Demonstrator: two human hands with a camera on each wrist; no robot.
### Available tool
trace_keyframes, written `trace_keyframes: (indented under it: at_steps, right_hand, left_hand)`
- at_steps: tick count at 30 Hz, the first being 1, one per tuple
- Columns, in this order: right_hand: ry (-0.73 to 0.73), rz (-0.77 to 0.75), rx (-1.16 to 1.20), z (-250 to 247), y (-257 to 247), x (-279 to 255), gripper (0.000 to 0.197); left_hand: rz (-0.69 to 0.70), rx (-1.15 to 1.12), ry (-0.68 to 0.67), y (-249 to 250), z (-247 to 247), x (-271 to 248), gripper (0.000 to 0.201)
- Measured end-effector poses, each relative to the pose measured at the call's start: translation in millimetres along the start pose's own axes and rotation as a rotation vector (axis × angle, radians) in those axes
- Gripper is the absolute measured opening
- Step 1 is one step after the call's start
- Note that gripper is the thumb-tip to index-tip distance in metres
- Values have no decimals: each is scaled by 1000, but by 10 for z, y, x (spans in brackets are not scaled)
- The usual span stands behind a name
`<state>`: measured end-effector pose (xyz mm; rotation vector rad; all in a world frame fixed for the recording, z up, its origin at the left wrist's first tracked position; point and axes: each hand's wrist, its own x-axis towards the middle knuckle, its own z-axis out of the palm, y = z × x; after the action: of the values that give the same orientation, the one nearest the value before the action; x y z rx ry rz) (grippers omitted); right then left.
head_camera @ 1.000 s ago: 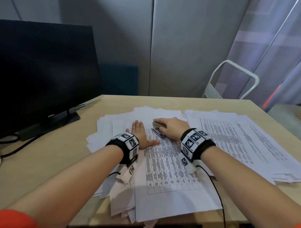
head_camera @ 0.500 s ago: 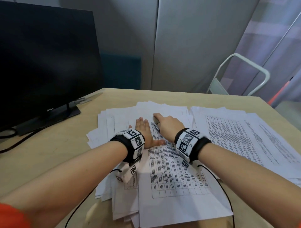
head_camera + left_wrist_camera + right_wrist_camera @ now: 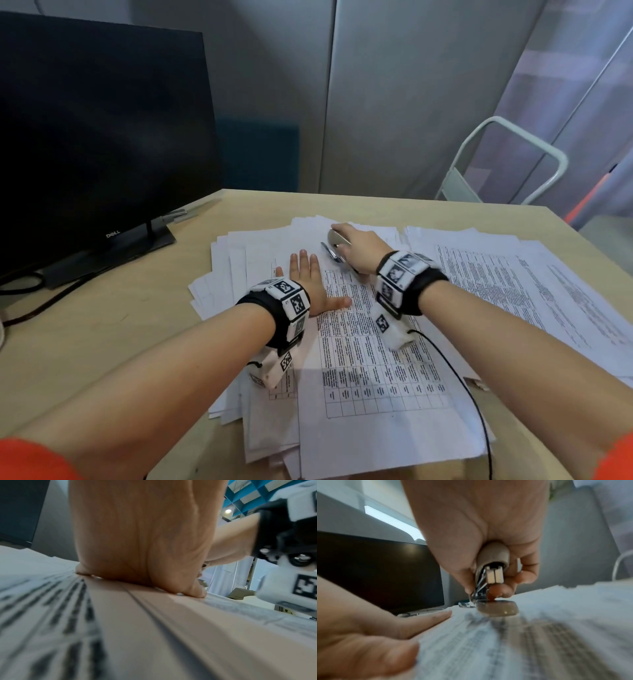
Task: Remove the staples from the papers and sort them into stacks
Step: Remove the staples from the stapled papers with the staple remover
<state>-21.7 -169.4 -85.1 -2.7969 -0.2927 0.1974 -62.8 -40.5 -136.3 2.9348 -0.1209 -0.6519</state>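
Observation:
A loose heap of printed papers (image 3: 370,370) covers the middle of the desk, with a table sheet on top. My left hand (image 3: 305,274) lies flat on that sheet, fingers straight, pressing it down. My right hand (image 3: 356,246) grips a grey staple remover (image 3: 334,245) at the sheet's far corner. In the right wrist view the staple remover (image 3: 489,577) points its metal claws down at the paper edge (image 3: 471,604), with my fingers curled round its grey handles. The left wrist view shows only my palm (image 3: 137,534) on the paper.
A second pile of printed sheets (image 3: 534,291) lies to the right. A dark monitor (image 3: 102,137) on its stand fills the left, with a cable (image 3: 30,301) on the desk. A white chair frame (image 3: 507,164) stands behind the desk's far right edge.
My right hand has shifted the staple remover a little farther away, up to the sheet's top corner. The left hand stays flat on the paper. The head view has come closer.

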Motion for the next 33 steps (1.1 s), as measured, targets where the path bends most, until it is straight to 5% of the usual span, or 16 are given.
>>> trace_keyframes:
  at_steps: [9,26,33]
  right_hand:
    - [34,-39,-72,30,498,-423,47]
    - [65,-26,-102,222,192,-173,50]
    - [53,51,-62,171,-23,-124,34]
  left_hand:
    - [52,29,-65,8,-49,-38,99]
    - [31,98,-49,55,-68,-33,98]
    - [25,66,-35,36,-62,-13,100]
